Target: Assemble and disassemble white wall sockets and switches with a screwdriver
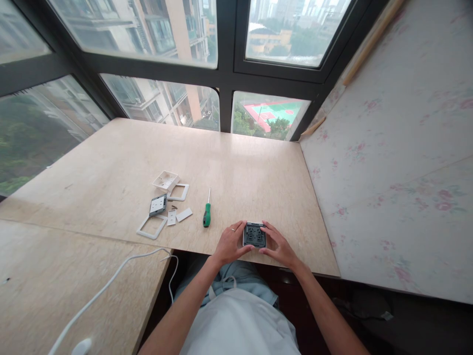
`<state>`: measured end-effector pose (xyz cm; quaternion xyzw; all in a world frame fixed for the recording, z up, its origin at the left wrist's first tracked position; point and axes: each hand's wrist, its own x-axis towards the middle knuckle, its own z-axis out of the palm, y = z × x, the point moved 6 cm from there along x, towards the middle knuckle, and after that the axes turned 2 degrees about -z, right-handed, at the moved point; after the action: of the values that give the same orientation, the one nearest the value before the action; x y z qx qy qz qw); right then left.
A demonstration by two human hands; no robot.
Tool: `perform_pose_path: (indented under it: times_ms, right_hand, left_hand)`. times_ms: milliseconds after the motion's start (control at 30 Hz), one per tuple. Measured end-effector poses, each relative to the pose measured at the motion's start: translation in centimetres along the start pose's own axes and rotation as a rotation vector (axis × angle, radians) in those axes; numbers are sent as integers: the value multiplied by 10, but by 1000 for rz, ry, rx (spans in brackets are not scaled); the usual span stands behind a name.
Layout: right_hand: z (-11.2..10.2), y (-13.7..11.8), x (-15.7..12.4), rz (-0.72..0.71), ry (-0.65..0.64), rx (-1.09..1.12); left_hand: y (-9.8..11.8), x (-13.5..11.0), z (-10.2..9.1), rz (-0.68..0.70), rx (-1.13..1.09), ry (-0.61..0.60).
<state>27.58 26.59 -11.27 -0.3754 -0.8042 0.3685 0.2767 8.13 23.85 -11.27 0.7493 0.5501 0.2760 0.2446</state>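
A square wall switch module (254,235), dark grey inside with a pale rim, lies near the front edge of the stone ledge. My left hand (231,243) grips its left side, thumb at the near edge and fingers at the far corner. On the opposite side my right hand (280,248) holds it the same way. To the left lies a screwdriver (207,215) with a green and black handle, its shaft pointing away from me. The module's underside is hidden.
Farther left are a white back box (166,181), two white frames (152,234), a socket module (158,204), white cover plates (184,214) and small screws (174,207). A white cable (111,284) crosses the ledge. Windows stand behind; a papered wall (399,172) is on the right.
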Motion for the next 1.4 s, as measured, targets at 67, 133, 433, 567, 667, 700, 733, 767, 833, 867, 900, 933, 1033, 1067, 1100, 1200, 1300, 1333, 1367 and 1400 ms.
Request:
perform_pose_path:
  times_ms: [67,133,433,567,667,700,733,767,833,867,900,933,1033,1067,1100,1200,1300,1333,1367,1400]
  right_hand:
    - [0,0,0,-2,-1,1]
    - [1,1,0,-2,-3,1]
    - [2,2,-1,-5,-4,1]
    - [3,3,-1,-13,-3,1]
    - [3,4,-2,-12,-4,5]
    - [4,5,-2,-11,-7,6]
    - [4,6,-2,-11,-11,8]
    - [4,6,-2,-11,-13,10]
    - [4,6,-2,-13,-17,15]
    - [4,6,-2,-14,-18,17]
    - [4,6,-3,-14,-18,19]
    - [4,6,-3,-12,-16,20]
    - [4,5,-3,3,-11,21]
    - [4,5,-3,9,-9,21]
    - [4,4,-3,13,-8,21]
    - [3,2,-3,14,-3,28]
    - [2,0,-3,10,8,38]
    - [2,0,-3,10,10,39]
    - [2,-1,-3,9,11,38]
    - [2,-1,-3,9,11,37]
  left_hand:
    - [0,0,0,0,-3,4]
    - [0,0,-1,2,-6,8]
    - [0,0,-1,8,-14,11]
    - [0,0,-1,14,-12,8]
    - [1,0,-2,24,-15,10]
    - [1,0,-2,26,-16,12]
    - [1,0,-2,27,-16,14]
    - [1,-1,-2,28,-15,15]
    - [1,-1,-2,29,-8,16]
    - [1,-1,-1,29,-4,16]
    - [1,-1,-1,28,0,16]
    - [0,-1,-1,25,3,16]
    - [0,-1,0,14,8,14]
    - [0,-1,-1,10,8,13]
    - [0,0,-1,9,7,12]
    - [1,0,-1,7,3,6]
    - [2,1,-2,12,3,5]
    - [2,1,-2,15,3,7]
    - [2,1,-3,17,4,8]
    - [2,1,-3,18,5,8]
